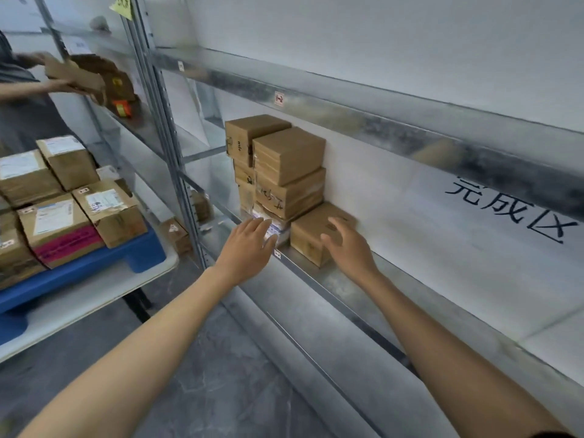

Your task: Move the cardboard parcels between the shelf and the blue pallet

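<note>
A stack of brown cardboard parcels (286, 172) stands on the metal shelf (354, 289) against the white back wall. One small brown parcel (311, 233) sits alone on the shelf to the right of the stack. My right hand (347, 245) hovers over its front right corner with fingers spread and relaxed. My left hand (249, 245) reaches with straight fingers toward the white-labelled parcel (275, 227) at the bottom of the stack. To the left, several labelled parcels (63, 197) sit on the blue pallet (94, 270).
The blue pallet lies on a white table (94, 298). Another person (22, 90) at the far left handles a cardboard parcel (76, 75) at the neighbouring shelf bay. A shelf upright (167, 137) separates the bays. A lower shelf (316, 349) juts out beneath my arms.
</note>
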